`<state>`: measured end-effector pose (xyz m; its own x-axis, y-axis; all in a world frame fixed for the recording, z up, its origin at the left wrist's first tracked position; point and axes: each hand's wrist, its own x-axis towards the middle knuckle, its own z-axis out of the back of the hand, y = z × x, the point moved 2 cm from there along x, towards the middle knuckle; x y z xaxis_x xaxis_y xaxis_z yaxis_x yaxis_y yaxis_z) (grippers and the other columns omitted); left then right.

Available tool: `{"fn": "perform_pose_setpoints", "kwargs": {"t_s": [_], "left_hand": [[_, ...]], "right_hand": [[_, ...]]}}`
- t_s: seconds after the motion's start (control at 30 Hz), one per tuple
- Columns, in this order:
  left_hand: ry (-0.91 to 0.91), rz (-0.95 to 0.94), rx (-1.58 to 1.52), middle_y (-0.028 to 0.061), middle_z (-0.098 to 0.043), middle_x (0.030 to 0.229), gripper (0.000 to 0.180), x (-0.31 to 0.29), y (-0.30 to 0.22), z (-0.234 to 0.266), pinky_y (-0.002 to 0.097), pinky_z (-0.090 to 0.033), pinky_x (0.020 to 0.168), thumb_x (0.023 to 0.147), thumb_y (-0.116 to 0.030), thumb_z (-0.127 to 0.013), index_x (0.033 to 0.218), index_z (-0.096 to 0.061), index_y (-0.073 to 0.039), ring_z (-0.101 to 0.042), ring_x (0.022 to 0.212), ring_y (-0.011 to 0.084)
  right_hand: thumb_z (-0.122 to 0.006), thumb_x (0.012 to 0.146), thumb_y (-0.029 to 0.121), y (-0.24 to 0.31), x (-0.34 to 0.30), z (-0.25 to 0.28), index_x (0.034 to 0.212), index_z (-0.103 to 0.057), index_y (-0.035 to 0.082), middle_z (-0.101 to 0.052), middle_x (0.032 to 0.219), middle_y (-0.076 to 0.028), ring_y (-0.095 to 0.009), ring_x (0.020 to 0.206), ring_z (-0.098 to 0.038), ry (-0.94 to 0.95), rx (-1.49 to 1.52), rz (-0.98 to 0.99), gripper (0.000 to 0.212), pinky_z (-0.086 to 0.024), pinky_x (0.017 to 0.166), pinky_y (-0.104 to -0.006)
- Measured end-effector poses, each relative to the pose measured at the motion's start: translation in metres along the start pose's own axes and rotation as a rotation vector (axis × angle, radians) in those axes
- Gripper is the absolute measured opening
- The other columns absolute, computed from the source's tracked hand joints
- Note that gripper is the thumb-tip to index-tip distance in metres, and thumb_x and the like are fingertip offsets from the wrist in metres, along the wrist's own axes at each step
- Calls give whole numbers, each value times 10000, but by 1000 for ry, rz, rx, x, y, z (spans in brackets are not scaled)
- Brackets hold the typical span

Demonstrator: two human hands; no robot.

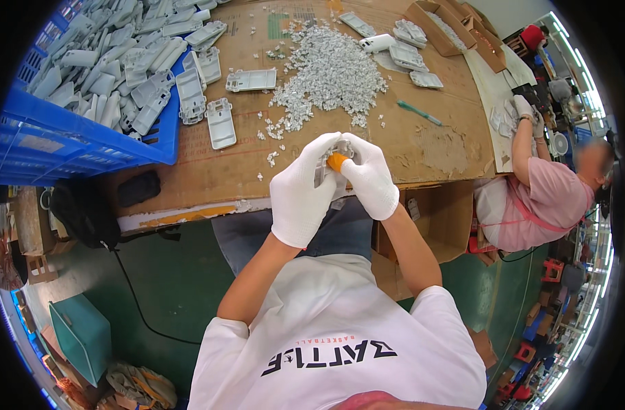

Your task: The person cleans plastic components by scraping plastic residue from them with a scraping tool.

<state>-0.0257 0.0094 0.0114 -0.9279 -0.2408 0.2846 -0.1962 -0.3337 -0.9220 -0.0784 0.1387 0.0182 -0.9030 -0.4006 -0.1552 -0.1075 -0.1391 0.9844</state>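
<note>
White knit gloves cover both my hands, which meet at the table's front edge around a light grey plastic shell [341,146]. My left hand [300,195] wraps its left side, fingers closed. My right hand [374,181] grips the other side, its thumb bent over the shell. An orange piece [336,161] sits at the right thumb's tip, perhaps a finger cover; I cannot tell for sure. Most of the shell is hidden by the gloves. Beyond my hands lies a large heap of small whitish plastic parts [336,72], with some strewn to its left.
A blue crate [87,147] piled with pale plastic shells [80,58] stands at left. More shells [251,80] lie on the cardboard-covered table [210,164]. A teal pen-like tool [419,113] rests at right. Open cardboard boxes [439,31] stand behind. A co-worker in pink [545,205] sits at right.
</note>
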Motion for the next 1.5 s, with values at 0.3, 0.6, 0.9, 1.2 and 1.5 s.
{"fn": "perform_pose_setpoints", "kwargs": {"t_s": [0.3, 0.6, 0.9, 1.2, 1.5], "left_hand": [[64, 26, -5, 108, -738, 1044, 503, -9, -12, 6, 268, -555, 740, 785, 73, -656, 1257, -658, -101, -721, 854, 134], [29, 39, -25, 125, -721, 1053, 511, -7, -5, 13, 288, -560, 719, 792, 77, -645, 1269, -634, -103, -720, 802, 196], [26, 109, -25, 104, -676, 1228, 534, -5, -7, 17, 299, -544, 896, 809, 78, -616, 1323, -585, -64, -690, 1061, 174], [-16, 88, 3, 185, -700, 1056, 539, -9, -17, 18, 351, -561, 714, 825, 34, -617, 1348, -552, -77, -716, 813, 302], [-42, 114, 43, 119, -716, 974, 467, -16, -27, 21, 284, -531, 687, 840, 28, -615, 1297, -602, -67, -668, 719, 151]], "right_hand": [[-530, 815, -15, -7, -12, -14, 976, -627, -1, -597, 808, -12, -63, 757, -501, -170, 104, 194, 189, -444, 683, -237], [-534, 897, 46, -11, -11, -7, 1083, -613, -13, -617, 925, -39, -75, 843, -524, 59, 220, -98, 210, -446, 757, -241], [-652, 725, -34, -13, -29, -15, 1198, -624, 84, -569, 1260, -113, -252, 1051, -633, -342, -343, 523, 489, -530, 877, -336], [-738, 624, 10, -2, -38, -19, 1172, -688, 113, -555, 1276, -125, -286, 989, -623, -314, -952, 853, 560, -545, 785, -362], [-721, 620, -92, 0, -40, -23, 1217, -664, 53, -517, 1298, -112, -285, 978, -612, -211, -788, 840, 617, -540, 797, -363]]}}
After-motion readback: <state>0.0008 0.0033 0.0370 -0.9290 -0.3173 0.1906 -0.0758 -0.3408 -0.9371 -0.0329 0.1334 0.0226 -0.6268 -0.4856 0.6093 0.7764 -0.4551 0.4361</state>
